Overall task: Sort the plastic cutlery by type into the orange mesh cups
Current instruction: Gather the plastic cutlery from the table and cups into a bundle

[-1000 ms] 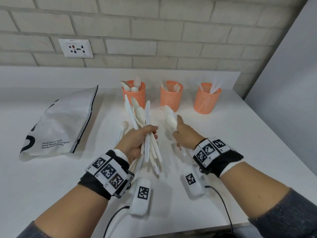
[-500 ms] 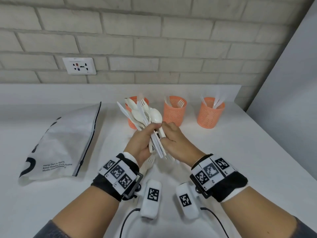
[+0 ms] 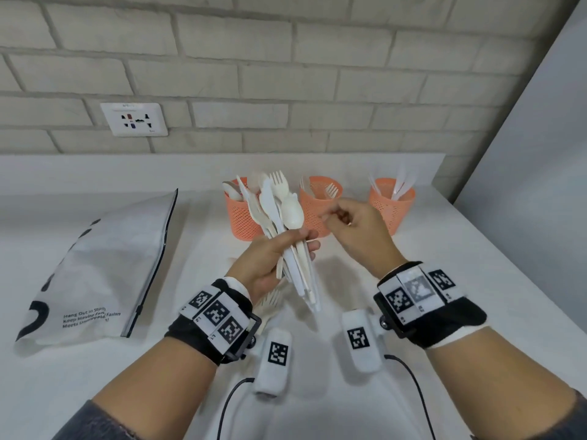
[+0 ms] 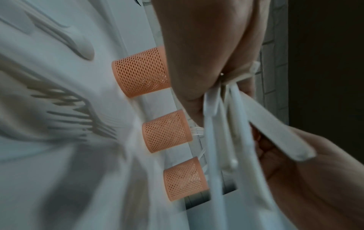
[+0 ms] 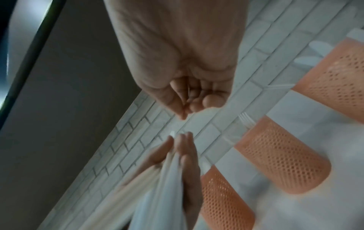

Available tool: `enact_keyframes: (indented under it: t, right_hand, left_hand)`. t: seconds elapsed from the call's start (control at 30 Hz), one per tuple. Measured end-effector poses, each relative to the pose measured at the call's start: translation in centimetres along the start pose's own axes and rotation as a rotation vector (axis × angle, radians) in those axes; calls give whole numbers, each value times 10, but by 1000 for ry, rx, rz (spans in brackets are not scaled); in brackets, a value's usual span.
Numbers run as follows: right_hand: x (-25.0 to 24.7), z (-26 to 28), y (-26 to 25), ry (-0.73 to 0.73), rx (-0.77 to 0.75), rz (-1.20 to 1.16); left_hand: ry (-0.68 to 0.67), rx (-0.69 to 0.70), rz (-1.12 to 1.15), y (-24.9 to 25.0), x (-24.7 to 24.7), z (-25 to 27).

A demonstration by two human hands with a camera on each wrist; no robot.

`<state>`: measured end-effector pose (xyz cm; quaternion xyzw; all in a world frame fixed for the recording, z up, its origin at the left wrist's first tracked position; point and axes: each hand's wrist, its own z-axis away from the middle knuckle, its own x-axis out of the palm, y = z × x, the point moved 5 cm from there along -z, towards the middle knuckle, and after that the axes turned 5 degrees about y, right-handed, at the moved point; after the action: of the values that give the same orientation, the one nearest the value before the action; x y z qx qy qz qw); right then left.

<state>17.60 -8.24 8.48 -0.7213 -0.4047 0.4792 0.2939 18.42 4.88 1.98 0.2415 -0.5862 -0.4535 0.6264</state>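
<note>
My left hand (image 3: 298,246) grips a bundle of white plastic cutlery (image 3: 282,214) upright above the table: forks, spoons and knives mixed. The bundle (image 4: 222,124) shows blurred in the left wrist view. My right hand (image 3: 333,215) hovers just right of the bundle with fingers curled and holds nothing; the right wrist view shows the same curled right hand (image 5: 187,96). Three orange mesh cups stand in a row at the back: the left cup (image 3: 239,217) with spoons, the middle cup (image 3: 317,204) with forks, the right cup (image 3: 392,204) with knives. One fork (image 3: 270,304) lies on the table under my left wrist.
A white printed bag (image 3: 95,265) lies flat on the white table (image 3: 476,296) at the left. A brick wall with a socket (image 3: 133,119) runs behind the cups. A grey wall closes the right side.
My right hand brought a spoon to the bundle, let go and drew back to the right, empty. My left hand lifted the bundle more upright.
</note>
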Motion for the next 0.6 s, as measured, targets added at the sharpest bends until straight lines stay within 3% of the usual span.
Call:
enact_keyframes:
  t: [0.07, 0.17, 0.23, 0.43, 0.6]
  right_hand:
    - [-6, -12, 7, -18, 82, -18]
    - [2, -16, 14, -229, 231, -132]
    - [3, -15, 16, -283, 275, -240]
    - [-5, -27, 35, -165, 263, -153]
    - [-5, -33, 51, -130, 303, -227]
  left_hand:
    - [-41, -2, -31, -1, 12, 1]
    - [-102, 0, -68, -3, 28, 1]
    - [-122, -12, -57, -4, 37, -1]
    - [-108, -58, -41, -15, 47, -10]
    - [-41, -26, -56, -20, 49, -20]
